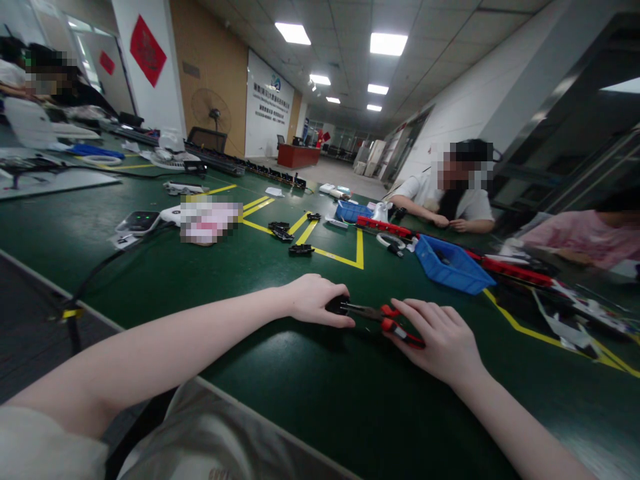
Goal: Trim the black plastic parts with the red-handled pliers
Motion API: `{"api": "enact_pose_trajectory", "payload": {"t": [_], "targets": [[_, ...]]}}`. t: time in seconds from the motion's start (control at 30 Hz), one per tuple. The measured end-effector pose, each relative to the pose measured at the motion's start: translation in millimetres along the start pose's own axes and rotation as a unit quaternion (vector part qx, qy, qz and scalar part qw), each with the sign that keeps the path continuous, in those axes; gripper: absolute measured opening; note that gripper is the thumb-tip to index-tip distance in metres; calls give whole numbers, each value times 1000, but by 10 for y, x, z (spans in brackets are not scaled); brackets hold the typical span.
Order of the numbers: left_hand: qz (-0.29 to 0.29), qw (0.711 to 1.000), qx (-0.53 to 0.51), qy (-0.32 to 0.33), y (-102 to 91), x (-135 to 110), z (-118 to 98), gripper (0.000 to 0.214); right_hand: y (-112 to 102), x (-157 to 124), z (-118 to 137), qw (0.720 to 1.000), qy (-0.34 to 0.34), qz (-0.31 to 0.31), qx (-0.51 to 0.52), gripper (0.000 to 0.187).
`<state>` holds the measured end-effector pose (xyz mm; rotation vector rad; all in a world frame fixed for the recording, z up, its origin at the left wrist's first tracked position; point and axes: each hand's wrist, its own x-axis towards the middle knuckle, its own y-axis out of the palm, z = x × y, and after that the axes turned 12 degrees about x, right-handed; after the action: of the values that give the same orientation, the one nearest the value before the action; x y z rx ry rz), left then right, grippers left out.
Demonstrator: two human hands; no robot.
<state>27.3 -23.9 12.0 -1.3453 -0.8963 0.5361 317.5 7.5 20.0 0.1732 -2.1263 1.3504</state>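
Note:
My left hand is closed around a small black part, pinched between thumb and fingers above the green tabletop. In my right hand is a pair of needle-nose pliers with red and black handles. Its thin jaws point left and meet the right side of the black part; whether they grip it I cannot tell. Beyond my hands lie several similar black pieces, among them one black piece near the yellow tape and a small cluster of black pieces.
A blue bin stands to the right, with a smaller blue tray farther back. A pink phone-like object and a black cable lie at left. Across the table sits a person; another person in pink is at far right.

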Motion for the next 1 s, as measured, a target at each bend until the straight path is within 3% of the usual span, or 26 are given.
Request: {"api": "enact_pose_trajectory", "payload": {"t": [0.67, 1.0], "targets": [[11, 1000, -20, -2, -30, -8, -2, 61, -9, -17, 0, 1000, -4, 7, 3, 45], [25, 999, -24, -20, -11, -8, -2, 71, -5, 2, 27, 999, -19, 14, 42, 33]]}}
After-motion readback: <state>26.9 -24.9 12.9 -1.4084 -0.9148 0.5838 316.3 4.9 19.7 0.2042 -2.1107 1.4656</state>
